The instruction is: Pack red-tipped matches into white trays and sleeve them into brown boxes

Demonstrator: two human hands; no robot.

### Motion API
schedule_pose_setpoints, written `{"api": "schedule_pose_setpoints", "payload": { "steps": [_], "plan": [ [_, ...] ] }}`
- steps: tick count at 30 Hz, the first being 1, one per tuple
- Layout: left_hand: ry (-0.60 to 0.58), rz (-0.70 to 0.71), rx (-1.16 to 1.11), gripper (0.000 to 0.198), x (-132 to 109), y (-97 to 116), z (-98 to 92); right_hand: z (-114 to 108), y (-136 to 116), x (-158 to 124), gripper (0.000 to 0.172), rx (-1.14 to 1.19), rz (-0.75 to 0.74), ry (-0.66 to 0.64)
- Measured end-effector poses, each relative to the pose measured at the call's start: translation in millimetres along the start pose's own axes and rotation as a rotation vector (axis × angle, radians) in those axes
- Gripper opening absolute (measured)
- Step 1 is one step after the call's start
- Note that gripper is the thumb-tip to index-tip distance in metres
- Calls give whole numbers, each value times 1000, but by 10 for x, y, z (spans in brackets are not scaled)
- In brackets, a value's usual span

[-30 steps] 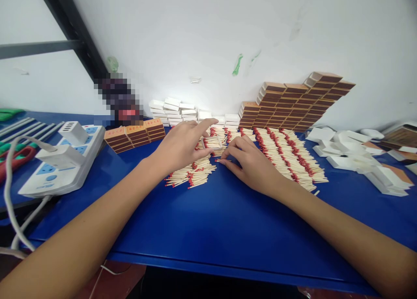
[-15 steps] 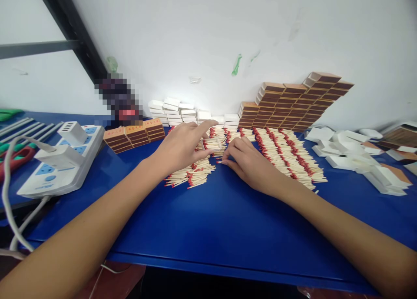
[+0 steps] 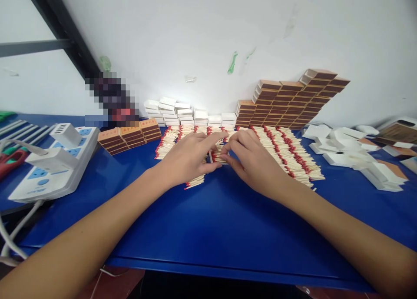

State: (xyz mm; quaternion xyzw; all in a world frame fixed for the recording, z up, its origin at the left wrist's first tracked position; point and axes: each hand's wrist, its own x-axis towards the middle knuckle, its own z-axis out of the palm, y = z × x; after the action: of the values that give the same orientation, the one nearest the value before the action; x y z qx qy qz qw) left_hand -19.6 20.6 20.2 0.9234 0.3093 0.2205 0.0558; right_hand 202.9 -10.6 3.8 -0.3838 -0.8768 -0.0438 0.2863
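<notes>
Between the thumb and fingers of my left hand (image 3: pixel 179 162) is a small white matchbox tray (image 3: pixel 210 157), mostly covered by the fingers. My right hand (image 3: pixel 257 162) is closed at the tray's right side, its fingertips pinched on matches (image 3: pixel 219 157); how many cannot be made out. Rows of loose red-headed matches (image 3: pixel 272 149) lie behind and to the right of both hands. A smaller bunch of matches (image 3: pixel 195 183) pokes out below my left hand.
White matchbox trays (image 3: pixel 185 112) are stacked along the wall. Brown matchboxes (image 3: pixel 286 105) form a tall stack at back right, with a lower row of matchboxes (image 3: pixel 128 136) at left. White paper pieces (image 3: pixel 345 144) lie right; a power strip (image 3: pixel 73 173) lies left on the blue table (image 3: pixel 228 234).
My right hand has lifted matches from the table to the tray. My left hand has brought the tray slightly nearer and tilted it. The view has shifted a little.
</notes>
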Motion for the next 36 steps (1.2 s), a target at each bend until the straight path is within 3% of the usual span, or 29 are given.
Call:
{"api": "schedule_pose_setpoints", "payload": {
  "steps": [21, 36],
  "plan": [
    [-26, 7, -109, 63, -31, 32, 59, -128, 60, -96, 11, 118, -26, -37],
    [-94, 36, -32, 57, -54, 103, 126, -194, 70, -184, 10, 173, 13, -175]
  ]
}}
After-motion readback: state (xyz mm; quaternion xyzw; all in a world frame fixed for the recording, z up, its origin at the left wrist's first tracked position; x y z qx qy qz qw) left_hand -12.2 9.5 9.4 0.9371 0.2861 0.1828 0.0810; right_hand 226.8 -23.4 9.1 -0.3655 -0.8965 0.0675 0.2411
